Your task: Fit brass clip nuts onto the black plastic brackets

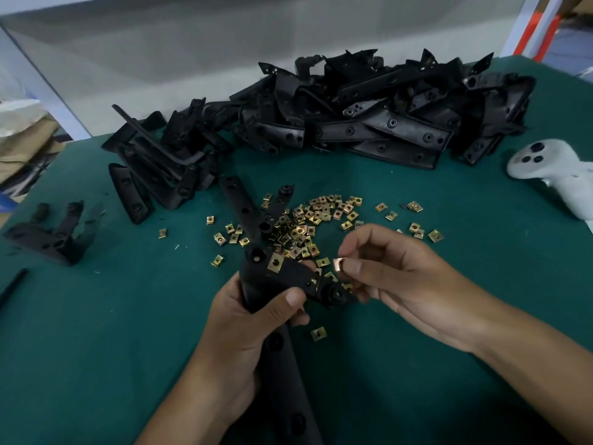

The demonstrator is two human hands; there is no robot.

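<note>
One brass clip nut [339, 264] pinched between thumb and fingertips of right hand [398, 277], just right of black bracket [288, 281]. Bracket gripped by left hand [253, 319], fingers curled round it, another nut [276, 262] already seated. Loose nuts [305, 226] scattered just beyond on green table [96, 348].

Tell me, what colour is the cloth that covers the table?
Dark green cloth, seen best in the head view.

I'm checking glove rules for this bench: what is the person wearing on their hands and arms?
Nothing shows. The left hand and right hand are bare, with no gloves, rings or watch in view. Both forearms are uncovered down to the picture's edge, no sleeves showing. Nails are short and plain.
</note>
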